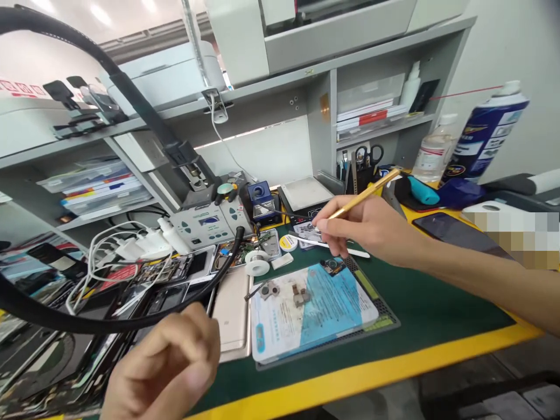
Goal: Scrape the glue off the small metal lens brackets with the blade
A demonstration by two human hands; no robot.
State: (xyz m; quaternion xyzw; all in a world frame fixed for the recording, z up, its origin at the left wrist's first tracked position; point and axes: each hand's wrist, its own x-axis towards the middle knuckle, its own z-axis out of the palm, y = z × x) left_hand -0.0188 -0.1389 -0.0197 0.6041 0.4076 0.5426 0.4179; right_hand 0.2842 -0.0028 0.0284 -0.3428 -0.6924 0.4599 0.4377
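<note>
Two hands show, and much around them is hard for us to read. Our left hand (164,367) sits low at the near edge, blurred and cut by the frame, fingers curled in loosely with nothing in them that we can see; it hides part of the dismantled phones (166,286) beside it. Our right hand (367,227) reaches across from the right and pinches a gold tool (365,195) near its lower end, fingers closed on it; the tip is hidden behind the fingers, so we cannot tell what it touches. Just under that hand lie small parts (308,233) and a white stick (345,249), too small to name. A black hose (131,324) sweeps across the left clutter and covers much of it. Right of the hand, a blurred-out patch masks something on the bench. On the green mat (420,303) a blue sheet (306,312) lies on a tray, with bare mat to its right as far as the yellow edge (371,373). A spray can (485,134) stands far right, partly cut off.
</note>
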